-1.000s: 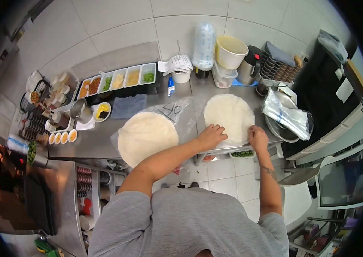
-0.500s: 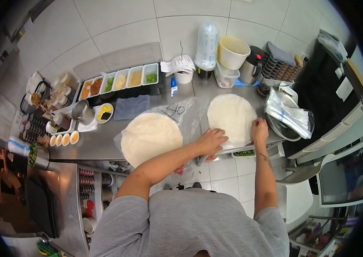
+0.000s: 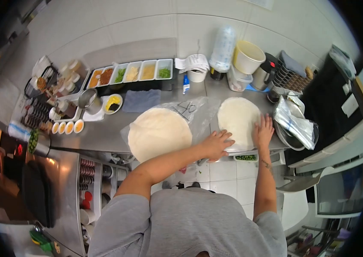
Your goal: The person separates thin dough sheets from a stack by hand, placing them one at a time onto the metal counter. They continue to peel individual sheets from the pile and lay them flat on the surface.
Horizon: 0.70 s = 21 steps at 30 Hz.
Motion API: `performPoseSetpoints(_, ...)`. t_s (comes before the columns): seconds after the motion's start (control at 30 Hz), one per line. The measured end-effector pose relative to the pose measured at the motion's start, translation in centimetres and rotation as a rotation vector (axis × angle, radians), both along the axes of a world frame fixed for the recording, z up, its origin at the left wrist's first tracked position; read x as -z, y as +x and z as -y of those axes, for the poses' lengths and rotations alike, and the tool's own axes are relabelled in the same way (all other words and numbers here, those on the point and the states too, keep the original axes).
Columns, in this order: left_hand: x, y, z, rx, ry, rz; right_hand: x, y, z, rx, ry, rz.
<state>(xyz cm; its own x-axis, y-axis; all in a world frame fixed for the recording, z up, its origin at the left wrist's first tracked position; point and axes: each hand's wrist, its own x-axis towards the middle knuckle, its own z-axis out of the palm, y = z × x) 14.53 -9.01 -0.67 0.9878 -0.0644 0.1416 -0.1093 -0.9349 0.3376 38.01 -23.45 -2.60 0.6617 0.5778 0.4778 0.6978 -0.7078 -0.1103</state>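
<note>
A thin round flatbread sheet (image 3: 239, 118) lies on the steel counter at the front edge, between my two hands. My left hand (image 3: 216, 145) rests at its lower left edge with fingers spread. On its right edge my right hand (image 3: 264, 132) lies with fingers stretched out and pointing away from me. To the left, a second pale round sheet (image 3: 160, 133) lies on a clear plastic bag (image 3: 198, 109) with black marks on it; my left forearm crosses its lower part.
Behind are a row of topping trays (image 3: 148, 72), a folded grey-blue cloth (image 3: 141, 101) and a yellowish tub (image 3: 248, 57). A metal bowl (image 3: 290, 141) with plastic packaging (image 3: 295, 120) stands right. Small orange-filled cups (image 3: 69, 127) sit left. Below the counter is a chair (image 3: 295, 210).
The fingers of my right hand, bent at the sheet's edge before, are now stretched out flat. My left hand stays near the lower left edge. The whole view has shifted slightly.
</note>
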Motion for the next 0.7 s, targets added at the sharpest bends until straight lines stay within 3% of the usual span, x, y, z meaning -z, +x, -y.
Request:
performPoseSetpoints(0.1,-0.8,-2.5,-0.8,-0.146,-0.064,0.075,0.2,-2.1,-0.9,-0.004,-0.216,-0.260)
performPoseSetpoints(0.2,-1.9,-6.2,-5.0,-0.388,-0.129,0.147,-0.3,-2.6,-1.9,0.096,-0.271,-0.258)
performPoseSetpoints(0.23,-2.0,-8.1,-7.1,-0.496,-0.154,0.202,-0.6,-3.8,-2.5,0.039,-0.107,-0.042)
performPoseSetpoints(0.33,-1.3,-14.7,-12.6,-0.777,-0.102,0.367,-2.1,-8.0,-5.8,-0.373,0.226,-0.469)
performPoseSetpoints(0.37,-1.3,-17.0,-13.6,-0.845,-0.096,0.362,-3.7,-11.2,-7.4,-0.439,0.232,-0.725)
performPoseSetpoints(0.4,-1.6,-18.9,-13.7,-0.819,-0.198,0.326,-4.9,-14.6,-9.0,-0.501,0.234,-0.982)
performPoseSetpoints(0.47,-2.7,-21.9,-12.4,-0.761,-0.394,0.259,-4.3,-18.9,-11.1,-0.805,0.159,-0.901)
performPoseSetpoints(0.53,-1.9,-22.5,-9.4,-0.523,-0.402,0.272,-5.6,-21.7,-11.8,-1.029,-0.002,-0.603)
performPoseSetpoints(0.57,-2.0,-22.4,-7.1,-0.525,-0.284,0.275,-6.0,-22.5,-12.0,-1.137,-0.084,-0.446)
performPoseSetpoints(0.7,-1.8,-20.9,-2.6,-0.640,0.008,0.205,-4.3,-21.0,-12.5,-1.168,0.000,-0.708)
